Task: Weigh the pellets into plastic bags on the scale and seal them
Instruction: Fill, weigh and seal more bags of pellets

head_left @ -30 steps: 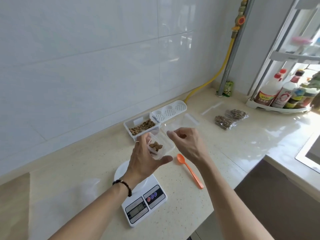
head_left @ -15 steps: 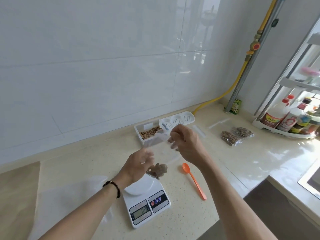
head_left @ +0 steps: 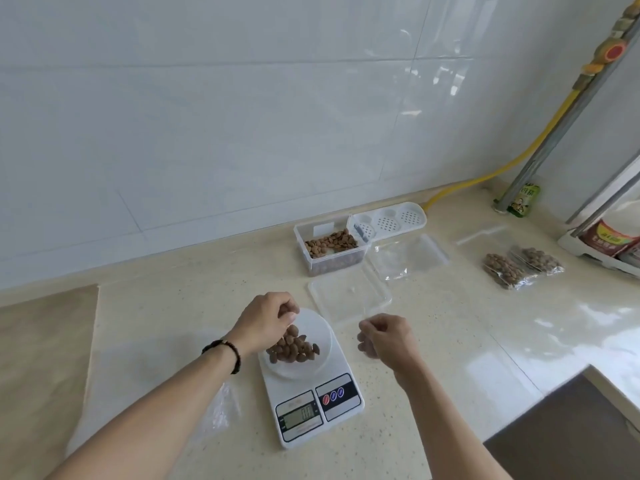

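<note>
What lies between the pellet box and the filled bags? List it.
Head view: an empty clear bag lies flat on the counter between the pellet box and the filled bags; a fainter second bag lies nearer them.

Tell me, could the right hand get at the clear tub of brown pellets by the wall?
Probably yes: the right hand holds nothing visible, and only a flat clear lid lies between it and the clear tub of brown pellets.

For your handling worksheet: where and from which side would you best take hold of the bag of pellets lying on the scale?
Grip the bag of pellets by its empty upper end, under the left hand, coming from above. The pellets have settled low on the scale platform, so that end is probably flat film that pinches easily. The right hand hovers beside it.
</note>
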